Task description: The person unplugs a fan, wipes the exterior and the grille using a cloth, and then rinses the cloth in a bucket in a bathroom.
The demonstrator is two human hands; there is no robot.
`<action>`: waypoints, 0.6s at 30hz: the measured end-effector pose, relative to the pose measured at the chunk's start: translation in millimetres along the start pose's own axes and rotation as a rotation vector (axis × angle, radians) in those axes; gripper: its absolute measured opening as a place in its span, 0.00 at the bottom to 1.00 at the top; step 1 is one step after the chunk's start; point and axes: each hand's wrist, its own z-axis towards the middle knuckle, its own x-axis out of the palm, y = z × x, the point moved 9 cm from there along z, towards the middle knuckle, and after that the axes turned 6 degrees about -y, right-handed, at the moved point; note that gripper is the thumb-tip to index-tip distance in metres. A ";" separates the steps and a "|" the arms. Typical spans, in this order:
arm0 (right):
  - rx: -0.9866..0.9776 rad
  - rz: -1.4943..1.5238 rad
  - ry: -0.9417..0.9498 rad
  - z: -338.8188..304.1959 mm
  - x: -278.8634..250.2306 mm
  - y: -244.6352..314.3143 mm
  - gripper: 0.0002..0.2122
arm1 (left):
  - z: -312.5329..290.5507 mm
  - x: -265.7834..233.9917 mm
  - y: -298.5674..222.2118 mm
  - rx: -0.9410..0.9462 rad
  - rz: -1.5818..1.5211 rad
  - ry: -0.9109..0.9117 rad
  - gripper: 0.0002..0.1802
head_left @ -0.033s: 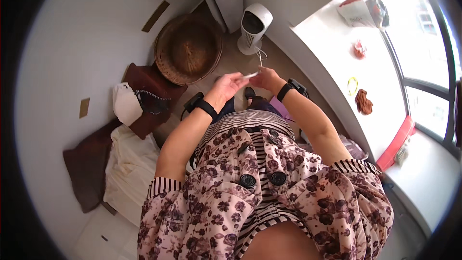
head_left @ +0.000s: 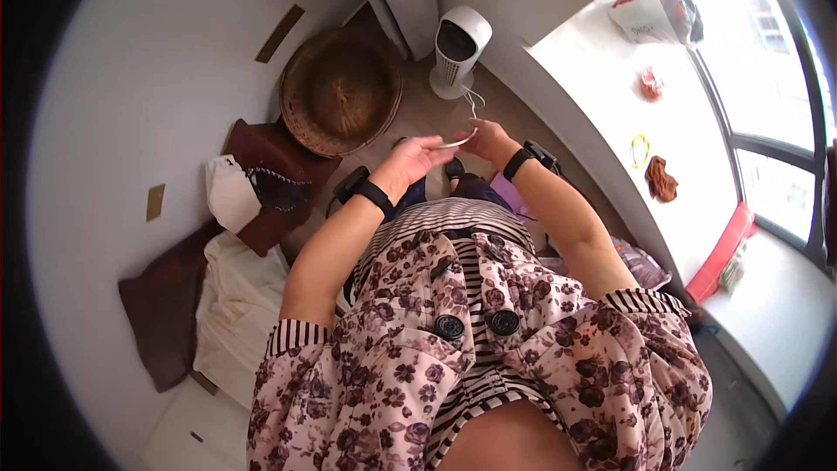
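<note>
A white power cord (head_left: 455, 143) stretches in a short curve between my two hands. My left hand (head_left: 415, 159) pinches it between thumb and fingers on the left. On the other side my right hand (head_left: 490, 139) is closed around the cord, partly hiding it. Beyond the hands stands a white tower-shaped heater or fan (head_left: 462, 39) with a dark oval front. Loose loops of its cord hang down at its base and lead toward my right hand. The cord's end cannot be made out.
A large brown woven basket (head_left: 342, 92) is at the far left. Nearer lie brown cushions (head_left: 166, 310), a white cloth (head_left: 231, 314) and a white bag (head_left: 230, 194). Along the right, the windowsill (head_left: 602, 92) holds a plastic bag (head_left: 649, 17), a brown cloth (head_left: 661, 180) and a pink box (head_left: 722, 253).
The stretch of cord between my hands is more bent and shows longer. Both hands have shifted slightly, and the view has tilted a little.
</note>
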 end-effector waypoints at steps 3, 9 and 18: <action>-0.016 0.096 0.090 30.0 -12.8 7.3 0.07 | -7.7 -7.0 13.8 -0.042 0.452 -0.007 0.14; -0.046 -0.036 0.127 1.2 27.5 -7.6 0.05 | -15.9 -41.7 0.8 -0.006 0.857 0.058 0.16; -0.164 -0.155 0.241 -38.4 55.7 -37.3 0.05 | -17.3 -95.9 -1.7 0.020 0.978 0.077 0.14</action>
